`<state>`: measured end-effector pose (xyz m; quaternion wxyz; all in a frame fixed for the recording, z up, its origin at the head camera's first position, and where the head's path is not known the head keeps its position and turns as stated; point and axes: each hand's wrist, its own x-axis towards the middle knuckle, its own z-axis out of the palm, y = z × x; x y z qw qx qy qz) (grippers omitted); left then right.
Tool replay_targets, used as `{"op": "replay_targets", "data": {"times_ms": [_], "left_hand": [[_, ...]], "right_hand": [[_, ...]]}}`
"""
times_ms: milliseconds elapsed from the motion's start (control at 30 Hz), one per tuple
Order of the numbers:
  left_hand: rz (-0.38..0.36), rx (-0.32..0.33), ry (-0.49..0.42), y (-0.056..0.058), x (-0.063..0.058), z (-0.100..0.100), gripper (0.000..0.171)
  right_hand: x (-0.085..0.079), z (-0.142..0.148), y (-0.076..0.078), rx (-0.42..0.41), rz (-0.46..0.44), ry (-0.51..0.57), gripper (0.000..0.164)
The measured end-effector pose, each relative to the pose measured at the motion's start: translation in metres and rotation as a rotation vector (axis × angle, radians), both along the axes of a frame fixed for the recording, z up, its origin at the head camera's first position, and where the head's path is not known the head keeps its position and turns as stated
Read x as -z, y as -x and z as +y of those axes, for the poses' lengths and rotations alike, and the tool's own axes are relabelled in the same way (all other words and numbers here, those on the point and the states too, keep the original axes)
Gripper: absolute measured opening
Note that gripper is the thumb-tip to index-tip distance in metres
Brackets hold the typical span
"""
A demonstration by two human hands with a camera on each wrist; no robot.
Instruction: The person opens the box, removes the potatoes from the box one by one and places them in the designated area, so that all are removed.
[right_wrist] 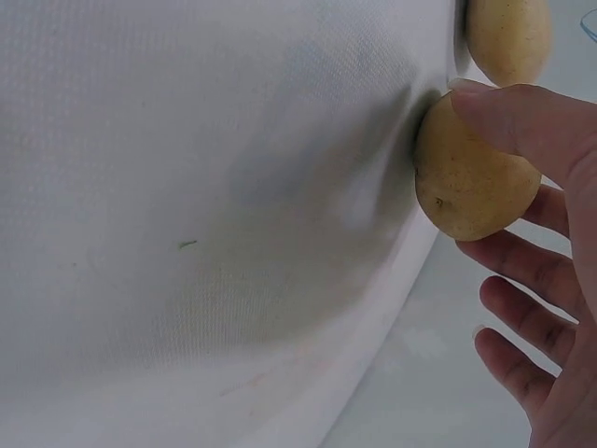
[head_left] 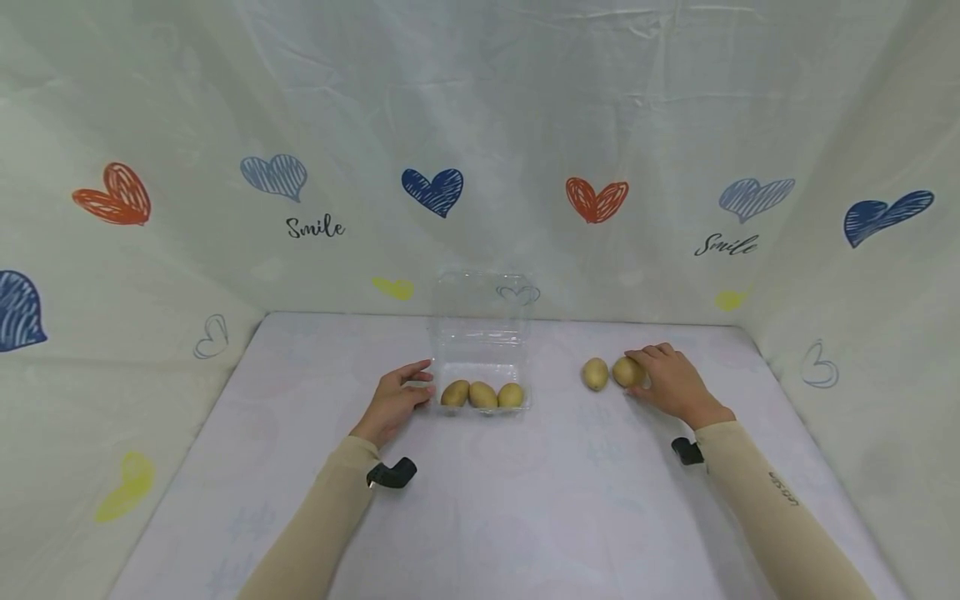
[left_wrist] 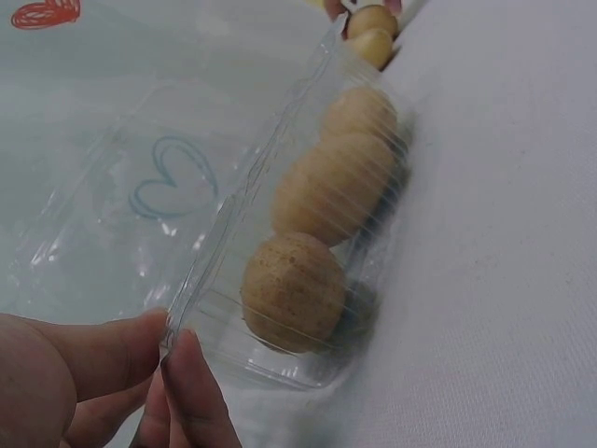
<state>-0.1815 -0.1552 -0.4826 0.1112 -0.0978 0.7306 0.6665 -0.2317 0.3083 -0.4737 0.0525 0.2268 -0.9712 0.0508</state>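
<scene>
A clear plastic clamshell box (head_left: 480, 372) stands on the table with its lid (head_left: 472, 302) raised at the back. Along its front lie three potatoes, one of them a speckled potato (left_wrist: 293, 292) nearest my left hand. That left hand (head_left: 394, 403) pinches the box's left rim between thumb and fingers, as the left wrist view shows. Over to the right, my right hand (head_left: 675, 388) holds a potato (right_wrist: 471, 173) between its thumb and forefinger, low at the white cloth; the other fingers are spread loosely. Another potato (head_left: 596, 374) sits just left of it.
White cloth covers the table (head_left: 510, 500). Behind and on both sides hangs a pale curtain (head_left: 510, 125) printed with hearts and the word Smile. A dark wrist camera (head_left: 393, 473) is strapped by the left cuff, another dark one (head_left: 687, 451) by the right.
</scene>
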Motion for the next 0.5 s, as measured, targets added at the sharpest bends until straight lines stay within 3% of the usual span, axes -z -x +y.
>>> {"op": "replay_targets", "data": {"times_ms": [333,500], "left_hand": [[0.004,0.0,-0.006,0.0,0.0,-0.001,0.057],[0.01,0.004,-0.002,0.001,0.001,-0.001,0.057]], "right_hand": [[-0.002,0.0,0.003,0.01,-0.002,-0.004,0.062],[-0.012,-0.007,0.003,-0.008,0.03,0.013,0.061]]}}
